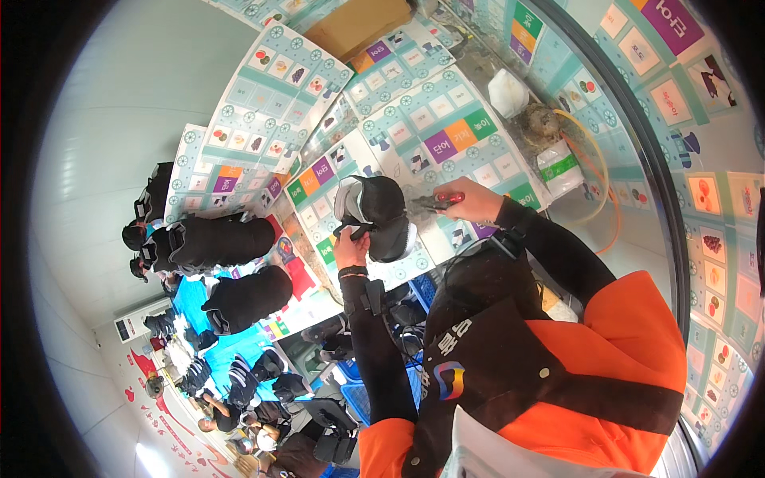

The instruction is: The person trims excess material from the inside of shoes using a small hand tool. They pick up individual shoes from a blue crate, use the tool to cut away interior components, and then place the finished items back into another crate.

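My left hand (351,248) grips a black cap (382,203) by its lower left edge, with the fingers closed on it. Pale grey and white parts show at the cap's left and lower right sides. My right hand (474,201) is closed around a small grey metal tool with a red handle (450,197). Its blurred front end points left at the cap, a short gap away, and its exact kind is unclear. Both hands are above a worktop covered with printed sheets (422,143).
Long stacks of black caps (211,243) and another stack (251,299) lie left of the worktop. Printed boards (271,88) stand behind. At right are a yellow hose (598,175), a white bottle (508,93) and a clear-wrapped pack (560,171). Blue crates (355,398) stand below. Other people sit farther off.
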`<state>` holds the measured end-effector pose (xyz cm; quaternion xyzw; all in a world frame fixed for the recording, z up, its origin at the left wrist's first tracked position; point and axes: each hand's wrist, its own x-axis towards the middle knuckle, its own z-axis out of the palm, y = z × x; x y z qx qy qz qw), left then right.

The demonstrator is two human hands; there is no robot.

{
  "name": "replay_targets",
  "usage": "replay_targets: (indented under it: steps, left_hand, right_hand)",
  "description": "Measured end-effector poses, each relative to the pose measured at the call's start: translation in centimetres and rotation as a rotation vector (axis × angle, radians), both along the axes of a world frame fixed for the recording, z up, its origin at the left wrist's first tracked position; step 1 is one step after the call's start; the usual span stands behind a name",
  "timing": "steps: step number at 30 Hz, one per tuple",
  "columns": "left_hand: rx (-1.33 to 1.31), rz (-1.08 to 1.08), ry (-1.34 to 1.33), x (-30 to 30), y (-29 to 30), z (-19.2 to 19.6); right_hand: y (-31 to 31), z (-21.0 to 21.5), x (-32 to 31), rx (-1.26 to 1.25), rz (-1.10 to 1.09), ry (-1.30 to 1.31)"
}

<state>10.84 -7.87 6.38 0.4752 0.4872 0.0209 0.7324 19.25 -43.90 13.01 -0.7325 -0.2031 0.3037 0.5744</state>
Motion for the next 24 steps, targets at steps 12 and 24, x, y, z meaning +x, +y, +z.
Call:
replay_targets:
  steps: [12, 24]
  left_hand:
    - [0.115, -0.183, -0.03, 1.3, 1.4, 0.1]
    - [0.236, -0.508, -0.062, 4.5, 2.7, 2.8]
  right_hand:
    - [-2.8, -3.2, 1.1, -0.083, -0.191, -0.141]
    - [-5.7, -0.3, 2.9, 0.057, -0.17, -0.314]
